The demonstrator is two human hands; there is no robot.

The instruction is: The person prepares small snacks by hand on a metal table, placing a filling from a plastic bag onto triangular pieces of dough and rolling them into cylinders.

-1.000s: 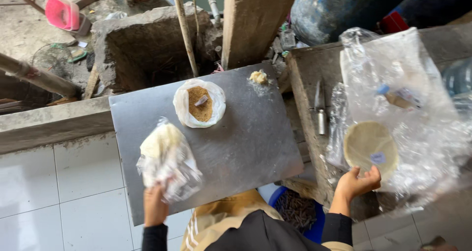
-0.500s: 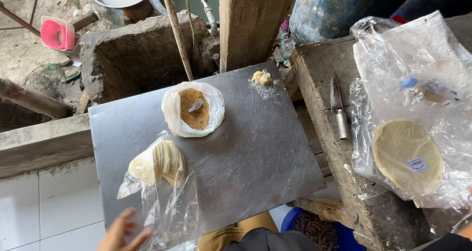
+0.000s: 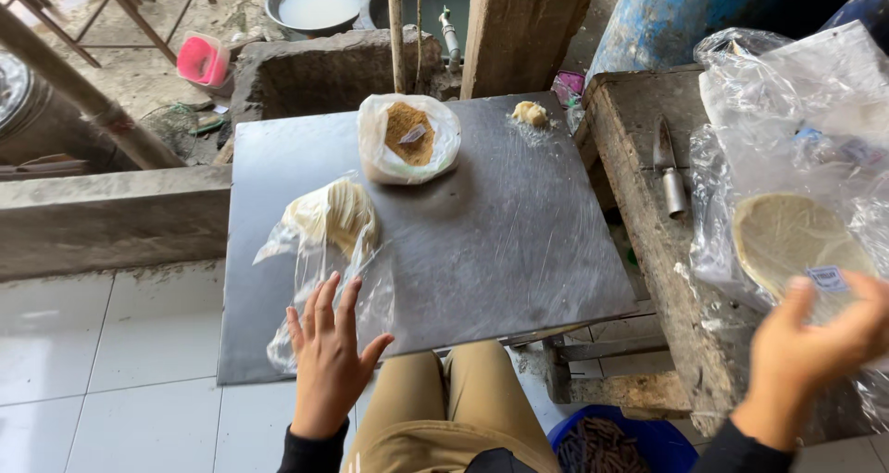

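- Far left: a pink tub [image 3: 203, 60] sat on the dirt ground, well apart from the work; beyond it a metal basin [image 3: 317, 2] held whitish liquid.
- Left hand [image 3: 329, 354] lay flat, fingers spread apart, gripping nothing, palm down on the near tail of a clear plastic bag [image 3: 326, 267]; likely pinning the loose film to the dark slab [image 3: 500, 241].
- That bag held a pale, folded dough-like mass at its far end, resting on the slab's left half.
- Centre far: a white bag [image 3: 408, 138], mouth rolled open, showed brown powder with a small pale tag inside.
- A small yellowish lump [image 3: 530, 113] sat at the slab's far right corner.
- A knife [image 3: 668, 165] lay on the wooden bench [image 3: 630, 195].
- Right hand [image 3: 807, 351], open and holding nothing, hovered at a clear packet of round flat wafers [image 3: 787, 237] with a small blue-and-white label near the fingers.
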